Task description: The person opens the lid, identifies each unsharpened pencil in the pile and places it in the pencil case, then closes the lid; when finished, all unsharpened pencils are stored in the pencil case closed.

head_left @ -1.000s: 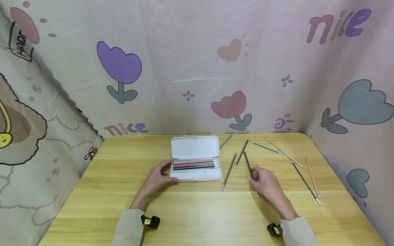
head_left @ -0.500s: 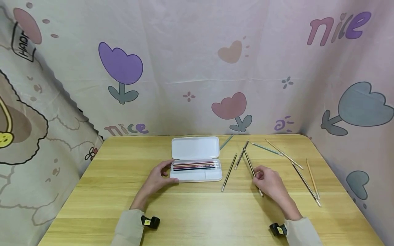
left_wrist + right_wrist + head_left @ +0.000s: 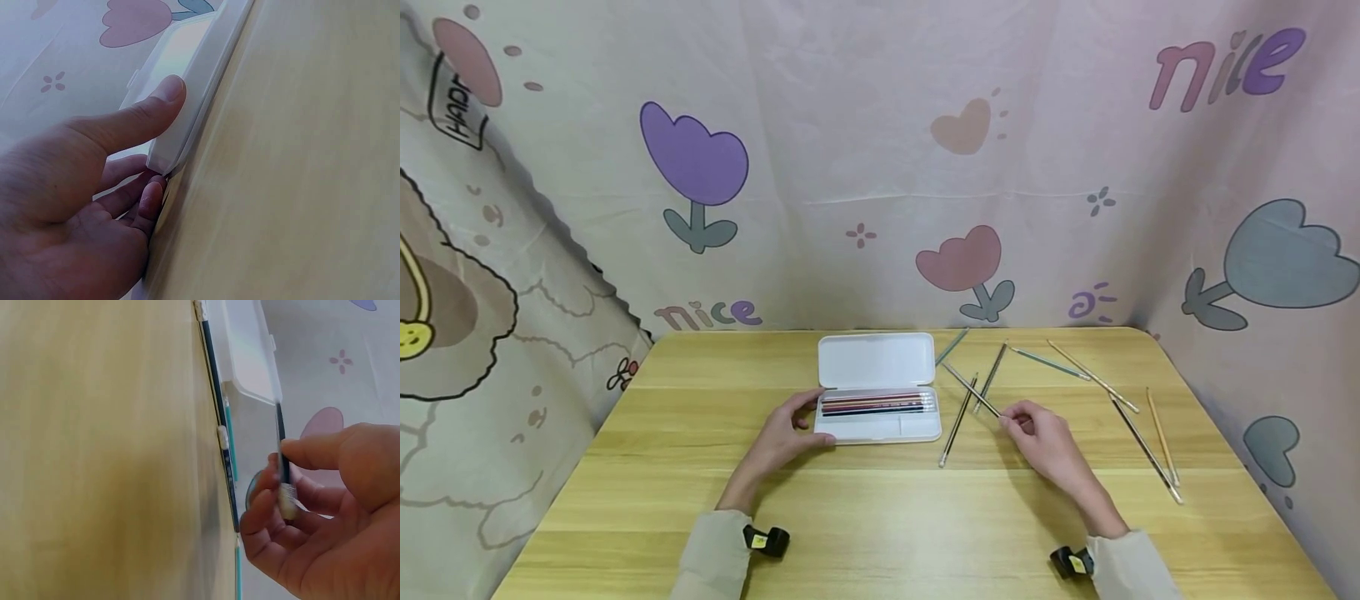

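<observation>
A white pencil case lies with its lid raised, several dark and reddish pencils side by side in its rear compartment. My left hand holds the case by its left end; in the left wrist view the thumb lies along the front wall and the other fingers curl at the corner. Between thumb and fingers, my right hand pinches a dark pencil near its white eraser end. That pencil is off the table, its far end pointing left toward the case, as the right wrist view also shows.
Beneath the held pencil lie two dark pencils. A teal pencil rests behind the case's right side, another teal pencil farther right. Natural-wood pencils and a dark pencil are scattered at right. A patterned cloth hangs behind the table.
My right hand has lifted the dark pencil from the table and swung its far end left toward the case. The left hand and case have stayed in place.
</observation>
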A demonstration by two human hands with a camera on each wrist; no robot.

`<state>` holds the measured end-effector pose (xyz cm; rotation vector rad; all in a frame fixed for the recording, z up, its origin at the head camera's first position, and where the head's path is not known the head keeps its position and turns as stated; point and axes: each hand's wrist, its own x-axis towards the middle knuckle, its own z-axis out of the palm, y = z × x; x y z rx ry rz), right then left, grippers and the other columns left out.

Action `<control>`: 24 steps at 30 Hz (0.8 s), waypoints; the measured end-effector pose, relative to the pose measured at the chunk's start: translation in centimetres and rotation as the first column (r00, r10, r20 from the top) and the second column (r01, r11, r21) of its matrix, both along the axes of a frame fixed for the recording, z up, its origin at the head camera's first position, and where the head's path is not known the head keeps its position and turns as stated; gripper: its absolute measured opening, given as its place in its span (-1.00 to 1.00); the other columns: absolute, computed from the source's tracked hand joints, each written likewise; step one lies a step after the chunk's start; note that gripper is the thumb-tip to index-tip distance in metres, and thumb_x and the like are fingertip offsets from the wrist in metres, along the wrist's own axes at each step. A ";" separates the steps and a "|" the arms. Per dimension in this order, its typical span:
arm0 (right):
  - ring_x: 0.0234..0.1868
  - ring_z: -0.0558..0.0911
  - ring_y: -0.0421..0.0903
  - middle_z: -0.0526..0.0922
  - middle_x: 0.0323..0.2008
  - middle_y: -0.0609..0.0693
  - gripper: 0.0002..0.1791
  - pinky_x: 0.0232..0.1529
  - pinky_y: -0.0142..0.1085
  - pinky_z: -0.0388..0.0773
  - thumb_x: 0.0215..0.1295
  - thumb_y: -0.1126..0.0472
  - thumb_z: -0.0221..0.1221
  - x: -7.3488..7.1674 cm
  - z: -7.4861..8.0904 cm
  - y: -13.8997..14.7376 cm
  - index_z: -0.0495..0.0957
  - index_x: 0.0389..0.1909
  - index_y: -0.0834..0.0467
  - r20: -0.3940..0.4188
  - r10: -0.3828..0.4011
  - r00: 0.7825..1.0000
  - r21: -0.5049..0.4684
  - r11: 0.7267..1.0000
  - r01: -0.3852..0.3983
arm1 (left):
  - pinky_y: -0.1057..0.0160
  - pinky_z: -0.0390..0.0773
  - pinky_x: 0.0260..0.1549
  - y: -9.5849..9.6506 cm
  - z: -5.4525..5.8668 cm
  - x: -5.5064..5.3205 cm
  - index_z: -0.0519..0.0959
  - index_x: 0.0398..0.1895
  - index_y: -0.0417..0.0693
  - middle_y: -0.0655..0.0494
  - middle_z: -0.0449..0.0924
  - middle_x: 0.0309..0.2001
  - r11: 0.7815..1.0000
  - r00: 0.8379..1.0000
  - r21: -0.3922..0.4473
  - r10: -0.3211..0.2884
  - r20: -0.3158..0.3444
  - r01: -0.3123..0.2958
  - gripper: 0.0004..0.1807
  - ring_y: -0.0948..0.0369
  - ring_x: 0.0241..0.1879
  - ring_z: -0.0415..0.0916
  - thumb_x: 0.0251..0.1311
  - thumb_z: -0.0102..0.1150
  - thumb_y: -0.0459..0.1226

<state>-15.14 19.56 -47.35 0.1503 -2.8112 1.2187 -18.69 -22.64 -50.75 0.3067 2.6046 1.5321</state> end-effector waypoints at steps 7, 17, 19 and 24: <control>-0.28 0.58 -0.12 0.67 -0.30 0.03 -0.90 -0.22 -0.34 0.56 0.46 0.29 0.22 -0.4 -0.7 -0.9 0.66 -0.13 0.24 -0.034 0.057 0.998 -0.065 0.996 -0.059 | 0.19 0.45 -0.07 0.0 0.2 -0.2 0.37 0.49 -0.12 -0.13 0.56 0.19 1.000 1.000 0.004 -0.001 -0.002 0.001 -0.02 0.05 -0.10 0.42 -0.06 0.65 -0.25; -0.21 0.56 -0.07 0.65 -0.22 0.10 -0.87 -0.17 -0.29 0.55 0.46 0.43 0.14 -1.6 -0.1 -3.4 0.62 -0.09 0.28 -0.020 0.089 0.996 -0.096 0.991 -0.091 | 0.20 0.46 -0.05 -0.1 0.2 -0.2 0.37 0.47 -0.19 -0.16 0.57 0.18 1.000 0.999 0.016 -0.022 -0.026 0.022 -0.03 0.05 -0.06 0.43 -0.05 0.65 -0.26; -0.21 0.56 -0.06 0.65 -0.22 0.11 -0.86 -0.18 -0.28 0.55 0.44 0.47 0.13 -2.1 0.0 -4.2 0.63 -0.09 0.29 -0.024 0.105 0.994 -0.100 0.989 -0.107 | 0.21 0.46 -0.05 -0.1 0.1 -0.2 0.37 0.47 -0.19 -0.16 0.57 0.18 1.000 0.999 0.015 -0.023 -0.030 0.023 -0.04 0.05 -0.05 0.44 -0.05 0.65 -0.26; -0.23 0.55 -0.07 0.64 -0.25 0.06 -0.85 -0.19 -0.27 0.53 0.41 0.47 0.15 -3.0 0.3 -6.1 0.66 -0.12 0.27 -0.052 0.123 0.991 -0.101 0.987 -0.128 | 0.20 0.46 -0.04 0.0 0.1 -0.2 0.38 0.47 -0.17 -0.13 0.57 0.18 1.000 1.000 0.015 -0.020 -0.019 0.020 -0.03 0.05 -0.05 0.44 -0.06 0.66 -0.25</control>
